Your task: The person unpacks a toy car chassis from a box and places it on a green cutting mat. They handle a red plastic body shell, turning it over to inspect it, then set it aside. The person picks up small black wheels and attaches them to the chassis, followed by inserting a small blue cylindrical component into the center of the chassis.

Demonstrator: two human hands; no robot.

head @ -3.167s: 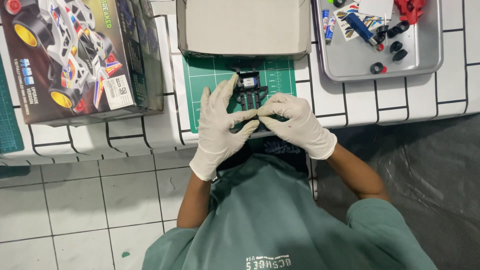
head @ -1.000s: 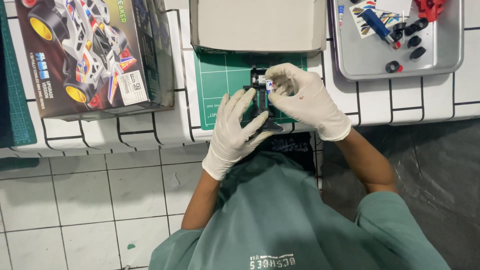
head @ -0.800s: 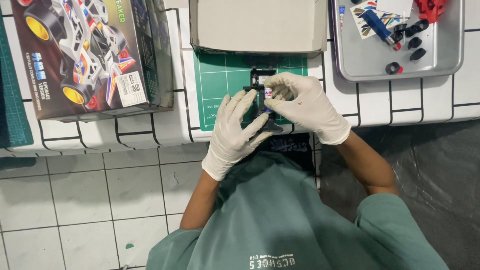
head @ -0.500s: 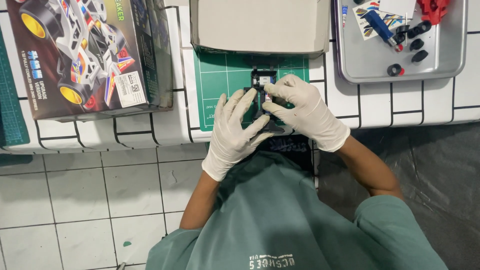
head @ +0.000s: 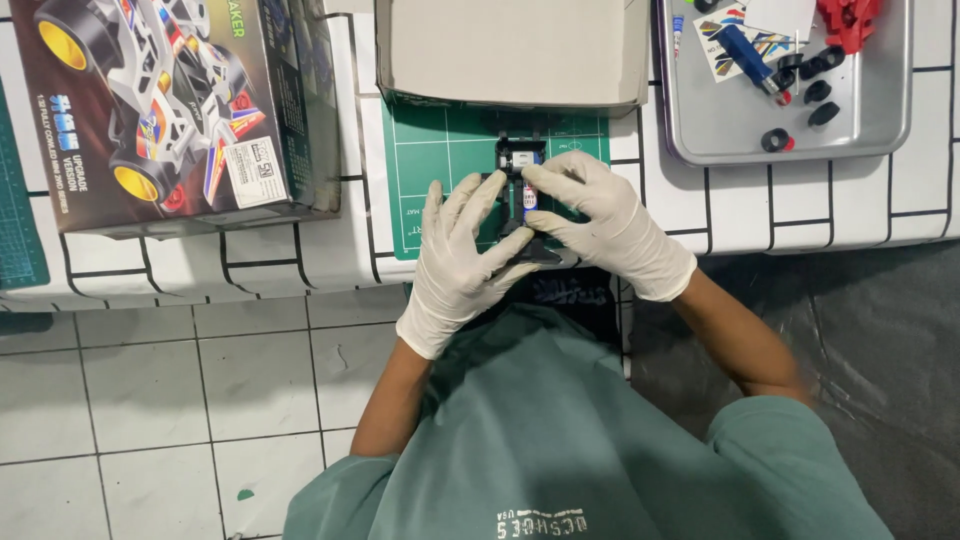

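The black chassis sits, seemingly pinched, between both gloved hands' fingers.

The model car chassis sits on the cutting mat, between the left hand and the right hand, which form the grip. Just behind the grip lies a cardboard box overlapping the mat's far edge. Well left of it on the bench is the kit box. To the right and behind stands a metal tray with small wheels and a screwdriver in it.
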